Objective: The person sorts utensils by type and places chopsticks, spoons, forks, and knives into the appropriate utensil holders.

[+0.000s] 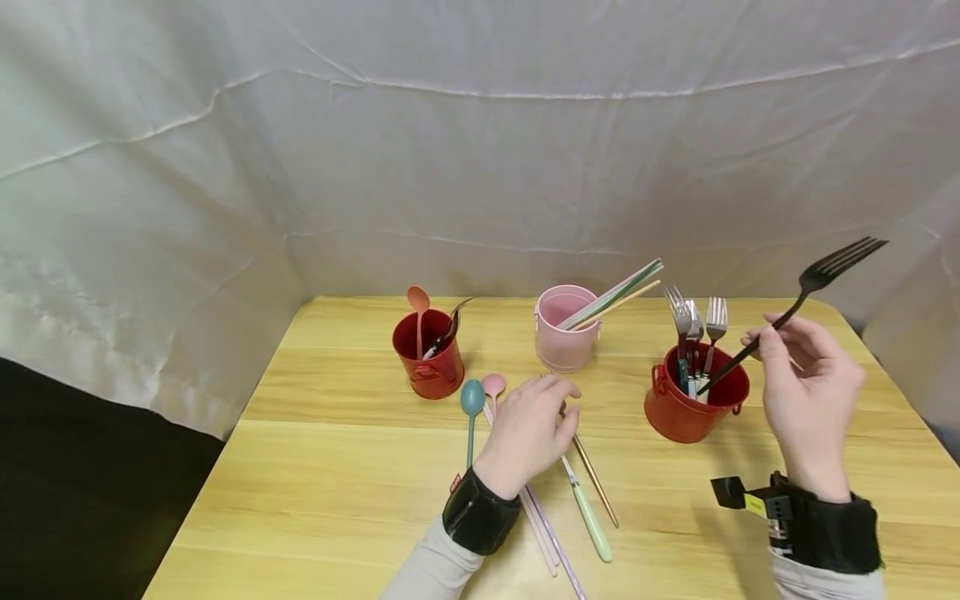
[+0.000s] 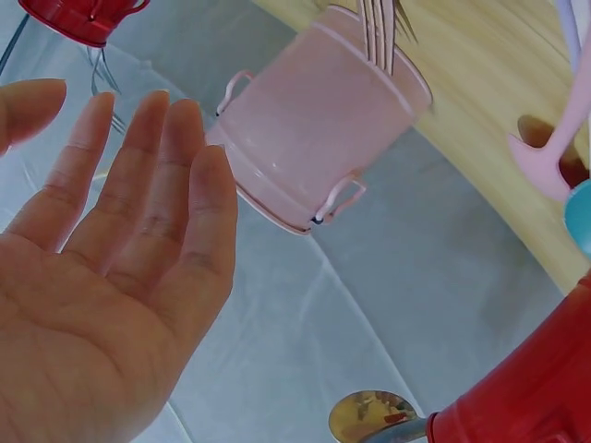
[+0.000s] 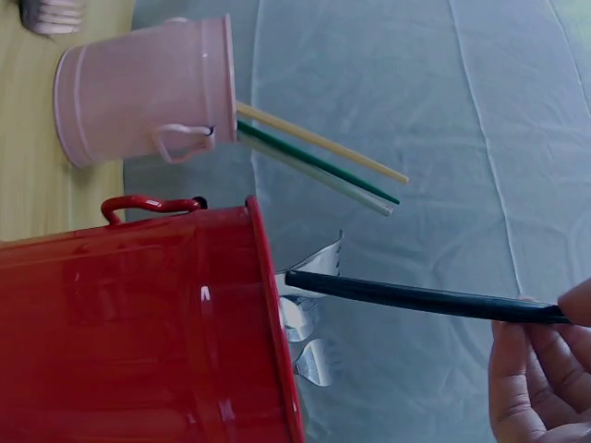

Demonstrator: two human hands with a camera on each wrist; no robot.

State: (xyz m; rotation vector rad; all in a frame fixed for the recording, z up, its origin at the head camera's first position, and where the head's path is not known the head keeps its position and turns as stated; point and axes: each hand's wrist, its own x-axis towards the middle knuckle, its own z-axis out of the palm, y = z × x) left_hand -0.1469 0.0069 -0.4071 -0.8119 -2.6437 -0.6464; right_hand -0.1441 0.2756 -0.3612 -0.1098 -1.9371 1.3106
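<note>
My right hand [image 1: 813, 383] pinches a black fork [image 1: 787, 312] by its handle, tines up and to the right. The handle's end overlaps the mouth of the right red bucket [image 1: 686, 417], in which several silver forks [image 1: 716, 317] stand; in the right wrist view the black handle [image 3: 416, 300] crosses in front of their tines. My left hand [image 1: 528, 425] is low over the table, its fingers [image 2: 138, 175] loosely extended and holding nothing. Under and beside it lie a gold-handled utensil [image 1: 595, 482], its head partly hidden, and a green-handled utensil [image 1: 592, 521].
Left of the left hand lie a teal spoon [image 1: 472, 400] and a pink spoon [image 1: 493, 385], with purple and pink sticks [image 1: 551, 529] below. A pink bucket [image 1: 566, 346] with chopsticks [image 1: 615, 296] stands at the back, and another red bucket [image 1: 435, 375] with spoons at the left.
</note>
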